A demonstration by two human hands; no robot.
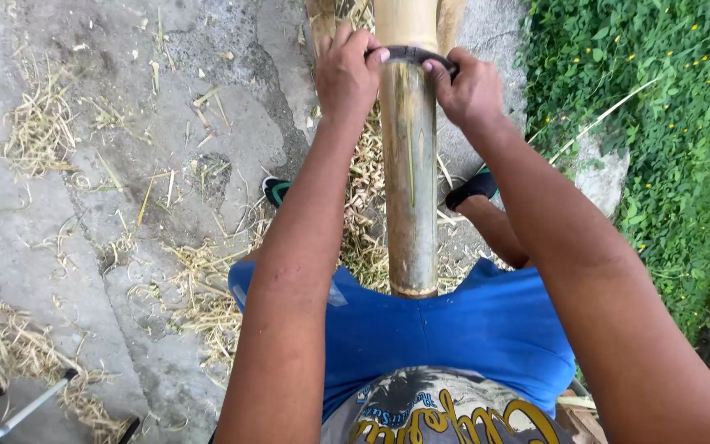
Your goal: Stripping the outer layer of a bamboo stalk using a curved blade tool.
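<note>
- Grey concrete ground [67, 222], cracked and stained, in even daylight.
- Dry straw and pale shavings [39, 123] scattered across it in loose heaps.
- Dense green creeper with small yellow flowers [659, 107] along the right edge.
- Metal rods [18, 411] lie at the lower left corner.

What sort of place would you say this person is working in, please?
Most likely an outdoor yard or path used for bamboo work. A rough concrete ground is strewn with dry shavings, a leafy green bank borders it, and both hands draw a curved blade across a bamboo pole.
</note>
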